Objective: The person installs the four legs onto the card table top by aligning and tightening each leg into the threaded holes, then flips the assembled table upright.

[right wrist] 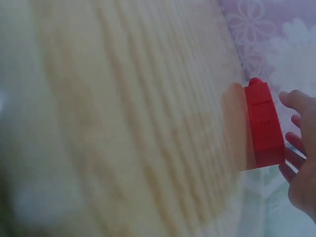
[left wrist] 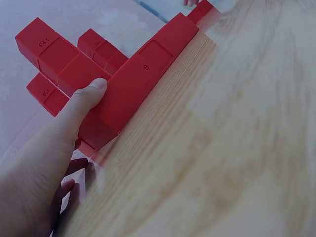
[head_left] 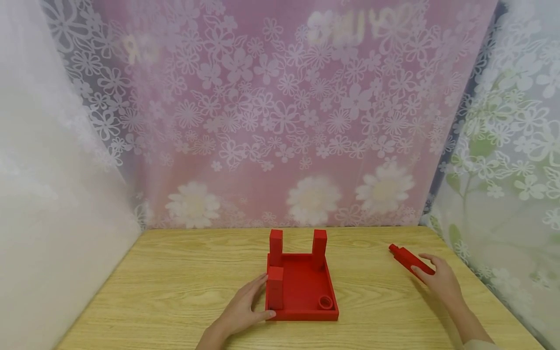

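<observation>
A shallow red square base (head_left: 302, 315) with raised walls lies on the table. Square red legs stand upright at three corners: back left (head_left: 276, 247), back right (head_left: 320, 247) and front left (head_left: 275, 289). At its front right corner sits a round socket (head_left: 325, 302). My left hand (head_left: 242, 304) holds the front left corner, thumb against the front wall and fingers along the left side. Off to the right lies a loose red leg (right wrist: 265, 123) with a narrower round end pointing away. My right hand (head_left: 444, 282) is around its near end, thumb and fingers spread.
The wood-grain table (head_left: 183, 262) extends on both sides of the base. A pink flowered curtain (head_left: 280, 121) hangs along the back edge. Pale sheets close off the left side (head_left: 65, 194) and the right side (head_left: 507, 194).
</observation>
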A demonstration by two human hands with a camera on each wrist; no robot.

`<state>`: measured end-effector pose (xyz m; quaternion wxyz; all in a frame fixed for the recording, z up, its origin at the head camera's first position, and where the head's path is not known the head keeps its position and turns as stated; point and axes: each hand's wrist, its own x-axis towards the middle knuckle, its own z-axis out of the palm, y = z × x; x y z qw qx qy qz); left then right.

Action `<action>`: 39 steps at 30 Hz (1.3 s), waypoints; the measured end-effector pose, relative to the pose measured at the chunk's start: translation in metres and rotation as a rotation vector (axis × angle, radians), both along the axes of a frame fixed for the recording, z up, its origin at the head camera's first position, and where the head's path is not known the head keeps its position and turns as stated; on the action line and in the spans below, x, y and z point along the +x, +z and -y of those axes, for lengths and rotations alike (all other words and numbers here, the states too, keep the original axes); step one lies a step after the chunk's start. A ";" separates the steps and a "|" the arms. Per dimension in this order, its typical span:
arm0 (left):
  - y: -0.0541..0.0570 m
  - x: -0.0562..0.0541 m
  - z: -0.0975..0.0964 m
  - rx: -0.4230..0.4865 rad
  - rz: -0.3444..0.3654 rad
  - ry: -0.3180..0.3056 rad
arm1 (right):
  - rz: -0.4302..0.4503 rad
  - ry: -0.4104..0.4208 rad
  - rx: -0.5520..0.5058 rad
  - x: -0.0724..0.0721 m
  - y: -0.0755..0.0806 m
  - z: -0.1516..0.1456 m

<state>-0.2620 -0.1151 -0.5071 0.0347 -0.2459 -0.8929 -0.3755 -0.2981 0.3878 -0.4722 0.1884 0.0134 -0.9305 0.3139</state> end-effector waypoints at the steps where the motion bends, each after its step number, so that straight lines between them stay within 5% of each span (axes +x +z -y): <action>1: 0.000 0.000 0.000 0.001 -0.002 -0.001 | 0.001 -0.004 -0.001 -0.001 -0.003 -0.001; 17: -0.001 0.001 0.001 0.009 -0.023 -0.008 | -0.077 -0.120 -0.118 -0.008 -0.034 0.000; 28: 0.000 0.001 0.000 0.016 0.025 -0.002 | -0.069 -0.175 -0.147 -0.003 -0.031 0.004; 39: 0.001 0.002 0.000 0.023 0.016 -0.005 | -0.083 -0.122 -0.147 -0.001 -0.024 0.011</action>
